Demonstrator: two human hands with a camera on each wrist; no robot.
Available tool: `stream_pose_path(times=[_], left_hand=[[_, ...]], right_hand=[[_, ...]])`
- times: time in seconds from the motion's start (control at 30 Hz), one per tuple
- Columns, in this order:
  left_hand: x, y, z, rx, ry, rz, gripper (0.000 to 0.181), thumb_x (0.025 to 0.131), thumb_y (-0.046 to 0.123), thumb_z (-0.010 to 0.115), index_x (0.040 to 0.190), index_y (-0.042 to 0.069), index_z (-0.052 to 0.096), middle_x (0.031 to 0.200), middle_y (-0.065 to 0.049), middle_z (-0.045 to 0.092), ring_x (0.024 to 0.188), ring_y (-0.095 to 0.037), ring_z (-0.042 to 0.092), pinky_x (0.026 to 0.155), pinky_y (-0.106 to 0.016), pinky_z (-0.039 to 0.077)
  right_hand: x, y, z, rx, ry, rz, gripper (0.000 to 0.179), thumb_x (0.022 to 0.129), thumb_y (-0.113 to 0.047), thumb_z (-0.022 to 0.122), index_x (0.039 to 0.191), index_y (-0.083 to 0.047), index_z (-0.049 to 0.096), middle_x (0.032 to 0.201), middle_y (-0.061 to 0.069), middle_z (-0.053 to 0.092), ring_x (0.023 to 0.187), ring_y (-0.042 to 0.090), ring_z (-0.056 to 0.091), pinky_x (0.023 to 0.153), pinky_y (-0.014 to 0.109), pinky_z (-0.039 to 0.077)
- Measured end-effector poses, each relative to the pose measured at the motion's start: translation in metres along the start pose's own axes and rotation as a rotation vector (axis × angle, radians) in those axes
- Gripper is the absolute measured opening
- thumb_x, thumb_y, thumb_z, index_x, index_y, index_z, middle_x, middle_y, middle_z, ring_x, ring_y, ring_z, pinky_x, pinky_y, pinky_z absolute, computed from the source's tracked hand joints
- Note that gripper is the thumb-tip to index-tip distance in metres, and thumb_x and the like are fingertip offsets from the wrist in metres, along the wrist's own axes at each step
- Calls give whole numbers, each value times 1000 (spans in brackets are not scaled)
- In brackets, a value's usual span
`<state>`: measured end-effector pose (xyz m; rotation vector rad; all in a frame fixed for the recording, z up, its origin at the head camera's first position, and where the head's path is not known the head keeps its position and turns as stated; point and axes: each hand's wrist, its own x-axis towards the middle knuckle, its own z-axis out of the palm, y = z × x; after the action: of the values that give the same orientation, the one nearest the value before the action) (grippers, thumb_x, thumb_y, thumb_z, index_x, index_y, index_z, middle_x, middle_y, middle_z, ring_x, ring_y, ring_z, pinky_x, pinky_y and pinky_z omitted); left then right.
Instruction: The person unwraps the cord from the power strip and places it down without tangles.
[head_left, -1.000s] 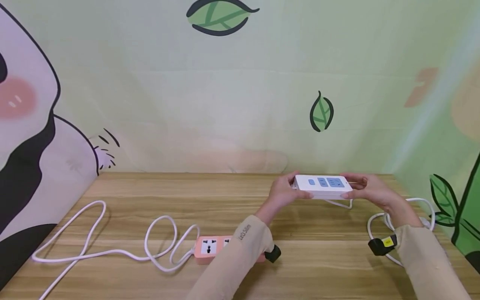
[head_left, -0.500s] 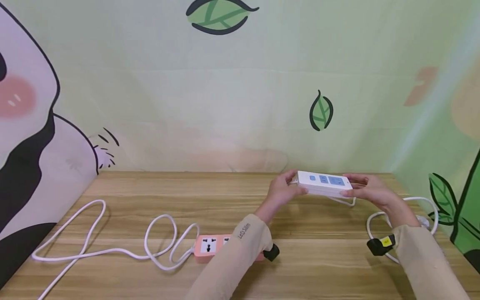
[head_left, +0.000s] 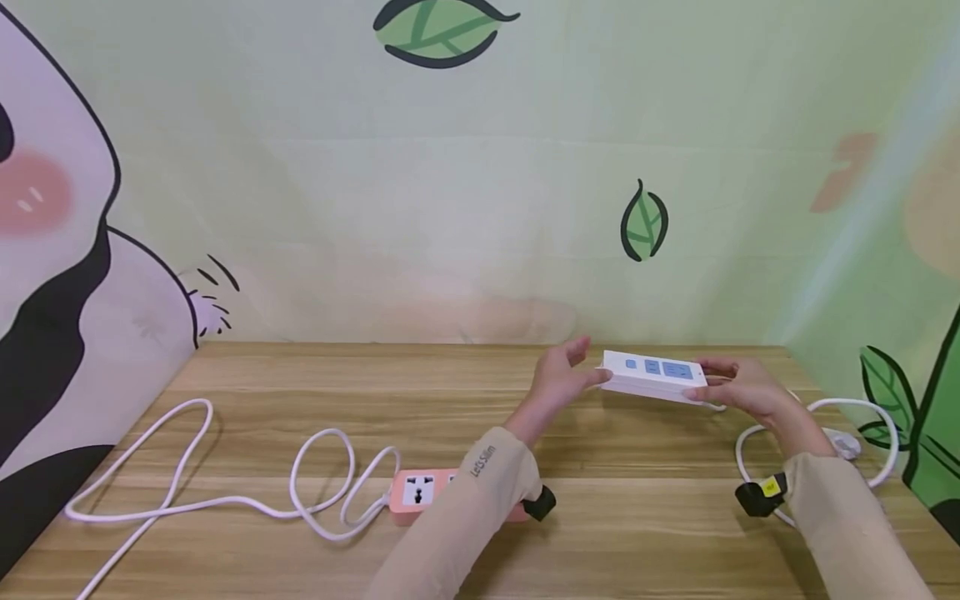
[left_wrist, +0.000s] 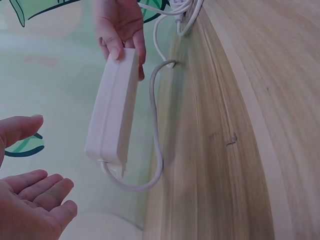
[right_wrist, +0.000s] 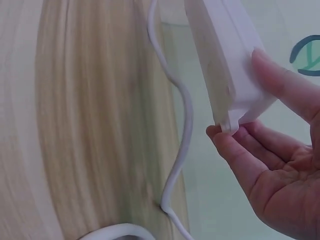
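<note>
A white power strip [head_left: 654, 377] with blue sockets is held above the wooden table [head_left: 375, 400] at the back right, tilted slightly down to the right. My right hand [head_left: 707, 380] grips its right end, thumb on top and fingers underneath. In the right wrist view, my right hand [right_wrist: 237, 95] pinches the white power strip [right_wrist: 222, 55] at its end. My left hand [head_left: 576, 367] is open just beside the strip's left end. In the left wrist view, my left hand [left_wrist: 47, 160] lies clear of the white power strip [left_wrist: 112, 110], palm up.
A pink power strip [head_left: 418, 492] lies near the front, partly hidden by my left forearm; its white cable [head_left: 225, 502] loops across the left of the table. The white strip's cable [head_left: 825, 406] coils at the right edge by the printed wall.
My left hand has let go of the strip's left end and opened. The strip has shifted slightly right and lower, now held by my right hand alone.
</note>
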<state>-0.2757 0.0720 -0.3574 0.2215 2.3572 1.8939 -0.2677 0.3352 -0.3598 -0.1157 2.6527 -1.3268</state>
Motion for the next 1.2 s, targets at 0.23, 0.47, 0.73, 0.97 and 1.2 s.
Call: stream_pose_path(times=[0.23, 0.47, 0.73, 0.97, 1.2], left_hand=[[0, -2, -5, -32, -7, 7, 62, 76, 12, 73, 132, 7, 47, 134, -4, 49, 122, -18, 46, 98, -29, 38], [-1, -4, -8, -15, -5, 17, 63, 75, 12, 73, 132, 8, 46, 133, -4, 49, 121, -18, 46, 98, -30, 37], [-2, -2, -11, -14, 2, 4, 62, 75, 13, 74, 131, 9, 48, 132, -5, 50, 120, -19, 47, 98, -30, 37], [-2, -1, -15, -22, 10, -2, 59, 77, 12, 72, 131, 9, 48, 132, -5, 51, 120, -20, 48, 97, -31, 39], [-3, 1, -19, -18, 4, 27, 57, 77, 12, 72, 129, 7, 50, 129, -7, 53, 118, -22, 49, 96, -31, 40]], right_hand=[[6, 4, 6, -53, 17, 14, 72, 77, -20, 73, 130, 13, 37, 128, 33, 43, 113, 39, 48, 75, 24, 44], [10, 9, 13, -134, 32, -9, 70, 70, -16, 78, 123, 14, 44, 122, 33, 49, 109, 41, 51, 79, 27, 43], [17, 12, 20, -248, 39, 24, 74, 67, -19, 80, 123, 14, 45, 121, 34, 48, 109, 45, 47, 90, 50, 39], [20, 7, 22, -394, 61, 10, 71, 70, -20, 75, 125, 14, 44, 120, 35, 48, 109, 48, 46, 89, 54, 37], [19, 3, 22, -417, 82, 24, 76, 72, -25, 75, 126, 15, 40, 120, 35, 47, 110, 50, 43, 91, 55, 35]])
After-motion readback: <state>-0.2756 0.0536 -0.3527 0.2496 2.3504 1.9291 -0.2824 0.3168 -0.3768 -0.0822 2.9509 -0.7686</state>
